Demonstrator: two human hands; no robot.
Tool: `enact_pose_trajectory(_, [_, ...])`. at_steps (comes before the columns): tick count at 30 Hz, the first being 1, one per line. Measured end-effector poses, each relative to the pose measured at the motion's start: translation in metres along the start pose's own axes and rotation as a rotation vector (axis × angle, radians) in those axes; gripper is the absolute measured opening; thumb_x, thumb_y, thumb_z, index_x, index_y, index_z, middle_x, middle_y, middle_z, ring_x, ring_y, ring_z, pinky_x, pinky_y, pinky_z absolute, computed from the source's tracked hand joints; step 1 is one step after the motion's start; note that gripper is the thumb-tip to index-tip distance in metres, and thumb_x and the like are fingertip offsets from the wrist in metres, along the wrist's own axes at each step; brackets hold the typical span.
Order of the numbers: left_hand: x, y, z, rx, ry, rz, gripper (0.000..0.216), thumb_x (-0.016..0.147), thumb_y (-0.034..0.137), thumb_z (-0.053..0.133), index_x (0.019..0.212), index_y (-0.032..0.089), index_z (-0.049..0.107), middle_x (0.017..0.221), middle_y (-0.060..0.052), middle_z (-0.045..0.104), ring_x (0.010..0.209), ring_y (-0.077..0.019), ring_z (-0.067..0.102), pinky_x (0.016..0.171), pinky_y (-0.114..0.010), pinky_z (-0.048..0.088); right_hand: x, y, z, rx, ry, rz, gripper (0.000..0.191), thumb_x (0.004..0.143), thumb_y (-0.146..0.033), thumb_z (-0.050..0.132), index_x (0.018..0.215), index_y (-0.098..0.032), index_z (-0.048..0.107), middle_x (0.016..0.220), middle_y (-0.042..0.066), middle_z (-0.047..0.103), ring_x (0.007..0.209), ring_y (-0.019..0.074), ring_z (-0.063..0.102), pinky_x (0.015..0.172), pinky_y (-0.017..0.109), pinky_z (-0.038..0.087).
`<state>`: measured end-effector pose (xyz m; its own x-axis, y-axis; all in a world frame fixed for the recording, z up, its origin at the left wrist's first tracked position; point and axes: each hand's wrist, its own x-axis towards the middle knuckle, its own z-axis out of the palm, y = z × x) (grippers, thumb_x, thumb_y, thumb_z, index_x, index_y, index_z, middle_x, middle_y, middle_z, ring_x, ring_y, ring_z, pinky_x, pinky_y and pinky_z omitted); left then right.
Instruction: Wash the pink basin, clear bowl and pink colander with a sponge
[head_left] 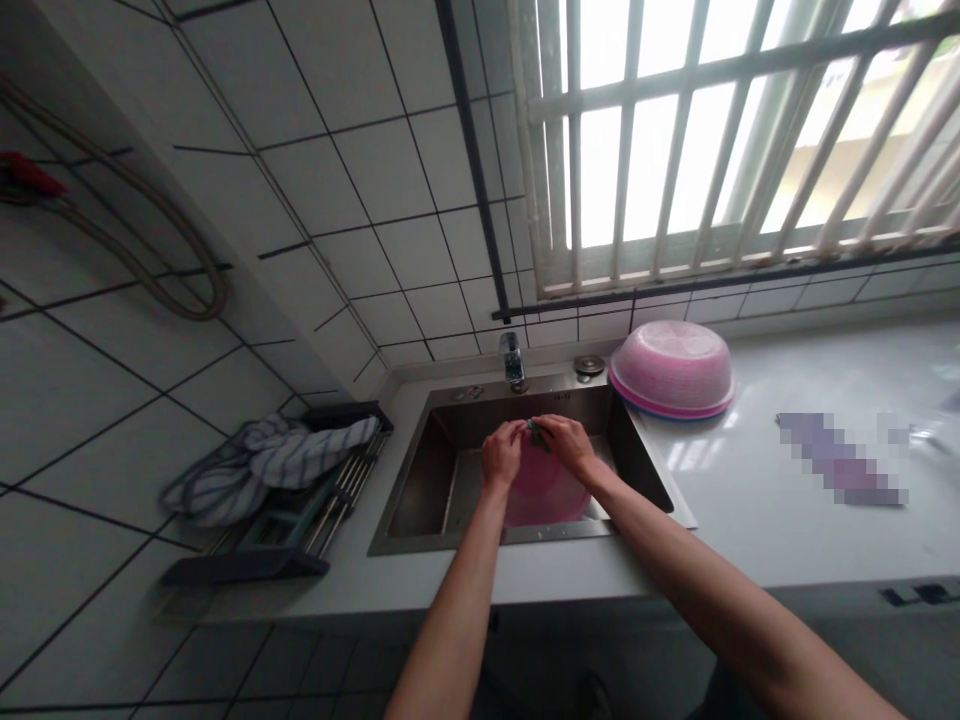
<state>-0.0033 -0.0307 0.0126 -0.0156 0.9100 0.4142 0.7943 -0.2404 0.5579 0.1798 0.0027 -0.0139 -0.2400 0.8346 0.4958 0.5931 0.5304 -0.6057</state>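
Note:
My left hand (501,455) and my right hand (566,440) meet over the sink, fingertips close together. Between them is a small dark green piece (535,433), leafy-looking but too small to name for certain. Both sets of fingers are closed in a pinch around it. Directly below, a pink plastic basin (546,495) stands inside the steel sink (420,495). My forearms cover part of the sink's front rim, and the basin's contents cannot be made out. The faucet (511,358) rises behind my hands.
Right of the sink, a pink basin or colander (675,365) lies upside down on the white counter (750,520). A blurred-out purple item (840,460) lies farther right. On the left, a striped cloth (300,460) rests on a dish rack (341,500). A barred window (675,130) is behind.

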Motion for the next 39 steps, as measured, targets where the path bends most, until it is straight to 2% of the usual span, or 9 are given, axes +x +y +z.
enact_pose_trajectory(6, [0.001,-0.007,-0.008,-0.007,0.163,-0.131,0.024,0.101,0.024,0.06,0.119,0.025,0.076,0.12,-0.007,0.079,0.108,-0.0218,0.074,0.095,-0.031,0.055,0.002,0.008,-0.014,0.017,0.101,0.125,0.029,0.095,-0.017,0.066,0.118,-0.028,0.079,0.119,0.004,0.08,0.106,0.0232,0.077,0.099,0.036,0.058])
enact_pose_trajectory(9, [0.001,-0.004,-0.005,-0.001,0.124,-0.097,0.025,0.102,0.022,0.059,0.12,0.025,0.076,0.119,-0.006,0.078,0.108,-0.0205,0.074,0.095,-0.03,0.054,-0.001,0.008,-0.016,-0.032,0.097,0.137,0.029,0.094,-0.016,0.066,0.117,-0.028,0.079,0.118,0.004,0.08,0.104,0.0237,0.077,0.098,0.036,0.058])
enact_pose_trajectory(13, [-0.001,0.0,0.0,0.005,0.009,0.012,0.021,0.103,0.028,0.06,0.114,0.029,0.078,0.114,-0.004,0.079,0.104,-0.0184,0.074,0.091,-0.027,0.054,-0.001,-0.005,-0.007,-0.033,-0.001,0.003,0.03,0.095,-0.014,0.065,0.119,-0.028,0.078,0.118,0.004,0.079,0.105,0.0208,0.076,0.098,0.031,0.057])
enact_pose_trajectory(20, [0.002,-0.012,-0.008,0.005,0.139,-0.134,0.023,0.1,0.023,0.062,0.118,0.026,0.076,0.119,-0.006,0.079,0.106,-0.0213,0.074,0.092,-0.03,0.054,0.0,0.006,-0.017,-0.027,0.093,0.094,0.024,0.095,-0.016,0.068,0.112,-0.027,0.079,0.112,0.003,0.08,0.1,0.0218,0.076,0.094,0.031,0.057])
enact_pose_trajectory(25, [0.0,-0.004,0.004,-0.002,-0.041,0.028,0.023,0.1,0.021,0.06,0.114,0.027,0.078,0.109,-0.004,0.078,0.102,-0.0185,0.073,0.093,-0.028,0.053,-0.003,-0.006,-0.007,-0.124,-0.022,-0.027,0.021,0.096,-0.018,0.068,0.111,-0.028,0.079,0.111,0.003,0.079,0.1,0.0191,0.074,0.091,0.026,0.055])
enact_pose_trajectory(27, [-0.001,-0.002,0.006,-0.014,-0.071,0.038,0.023,0.101,0.022,0.059,0.112,0.027,0.078,0.108,-0.004,0.078,0.099,-0.0181,0.073,0.091,-0.027,0.053,-0.001,-0.013,-0.002,-0.142,-0.06,-0.077,0.021,0.096,-0.018,0.068,0.111,-0.028,0.078,0.112,0.004,0.079,0.102,0.0188,0.074,0.091,0.025,0.055])
enact_pose_trajectory(30, [0.001,-0.008,0.002,-0.049,0.007,-0.035,0.021,0.099,0.023,0.06,0.111,0.026,0.077,0.11,-0.005,0.079,0.1,-0.019,0.074,0.09,-0.027,0.053,0.002,-0.01,-0.004,-0.112,-0.022,-0.033,0.024,0.096,-0.019,0.068,0.116,-0.028,0.077,0.115,0.004,0.079,0.103,0.0196,0.074,0.092,0.027,0.055])
enact_pose_trajectory(35, [0.009,-0.026,-0.005,-0.208,0.288,-0.231,0.017,0.095,0.022,0.062,0.107,0.018,0.073,0.105,-0.008,0.08,0.096,-0.0209,0.074,0.088,-0.029,0.055,0.001,0.026,-0.02,-0.003,0.189,0.213,0.025,0.095,-0.021,0.065,0.118,-0.026,0.076,0.112,0.004,0.08,0.1,0.0232,0.076,0.091,0.033,0.057])
enact_pose_trajectory(39, [0.01,-0.03,-0.005,-0.181,0.305,-0.2,0.019,0.091,0.021,0.066,0.108,0.017,0.071,0.103,-0.008,0.078,0.096,-0.0225,0.073,0.092,-0.033,0.056,-0.001,0.041,-0.024,0.024,0.222,0.271,0.024,0.093,-0.021,0.064,0.114,-0.026,0.076,0.109,0.004,0.081,0.098,0.0245,0.076,0.09,0.035,0.057])
